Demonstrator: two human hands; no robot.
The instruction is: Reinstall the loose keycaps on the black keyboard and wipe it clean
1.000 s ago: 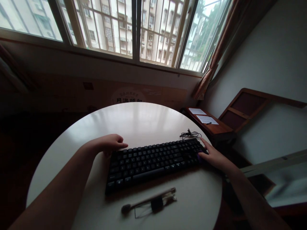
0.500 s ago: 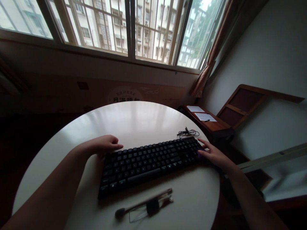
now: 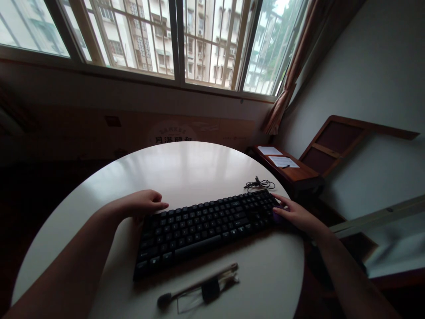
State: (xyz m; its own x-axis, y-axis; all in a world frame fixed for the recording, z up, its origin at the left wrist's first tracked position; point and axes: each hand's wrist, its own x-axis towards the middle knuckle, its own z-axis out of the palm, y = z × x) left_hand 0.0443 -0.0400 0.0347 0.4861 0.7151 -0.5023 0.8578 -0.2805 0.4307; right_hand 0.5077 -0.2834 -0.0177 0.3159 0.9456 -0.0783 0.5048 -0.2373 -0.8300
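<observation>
A black keyboard (image 3: 206, 228) lies slanted on a round white table (image 3: 172, 166). At its far left corner is my left hand (image 3: 146, 203), fingers curled around the end and thumb stretched along the top edge. My right hand (image 3: 290, 212) is at the right end, with its index finger reaching to the far right corner. Between its thumb and fingers sits a small purple thing (image 3: 280, 214), pressed against the keyboard's right side; its kind is mostly hidden. The keyboard's cable (image 3: 260, 183) lies bundled behind that end.
In front of the keyboard lie a thin brush (image 3: 199, 283) with a dark head and a small black piece (image 3: 211, 290) with wire loops. Beyond the table on the right, a wooden chair (image 3: 299, 175) bears papers (image 3: 283, 161) and a pen. A barred window is ahead.
The keyboard's left end has shifted slightly left and nearer in view, with my left hand beside it. More of the purple thing shows under my right hand.
</observation>
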